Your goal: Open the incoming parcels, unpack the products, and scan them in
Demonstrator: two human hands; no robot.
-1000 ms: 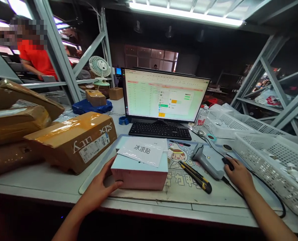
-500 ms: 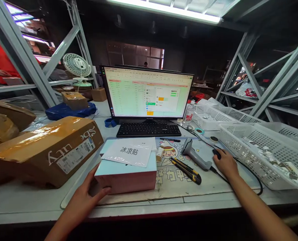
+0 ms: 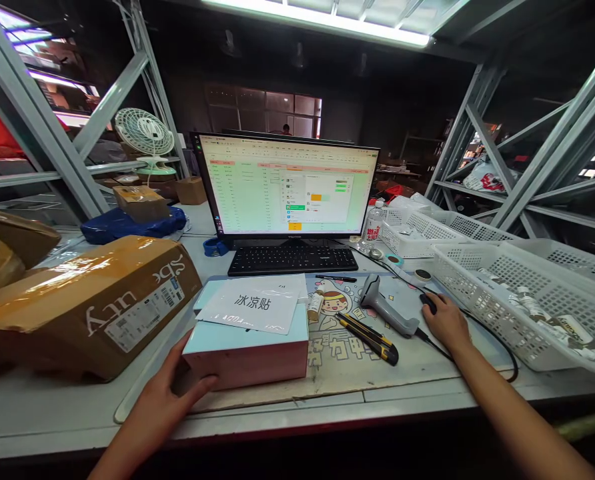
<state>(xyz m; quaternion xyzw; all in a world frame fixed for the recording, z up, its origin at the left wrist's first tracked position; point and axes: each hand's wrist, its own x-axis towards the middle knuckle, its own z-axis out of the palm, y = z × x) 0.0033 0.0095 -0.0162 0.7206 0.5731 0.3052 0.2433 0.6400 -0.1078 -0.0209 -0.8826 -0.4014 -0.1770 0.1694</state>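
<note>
My left hand (image 3: 165, 390) grips the left front corner of a pale blue and pink box (image 3: 257, 360), thumb against its front face, fingers partly hidden along its left side. On the lid lies a white packet (image 3: 255, 303) with dark Chinese characters. My right hand (image 3: 445, 323) rests over a black computer mouse (image 3: 429, 302), mostly covered by the palm. Between the hands are a grey barcode scanner (image 3: 387, 310), a yellow and black utility knife (image 3: 367, 339) and a small bottle (image 3: 316, 305) beside the box. A monitor (image 3: 287, 190) shows a spreadsheet with a chat window over it.
A taped brown carton (image 3: 92, 307) stands at the left. The keyboard (image 3: 292, 260) sits below the monitor, with blue tape (image 3: 214, 247) nearby. White plastic baskets (image 3: 527, 313) holding small bottles line the right side. A fan (image 3: 145, 133) stands behind, at the left.
The view has shifted slightly, so everything sits a little further left. Both hands keep their places on the box and the mouse.
</note>
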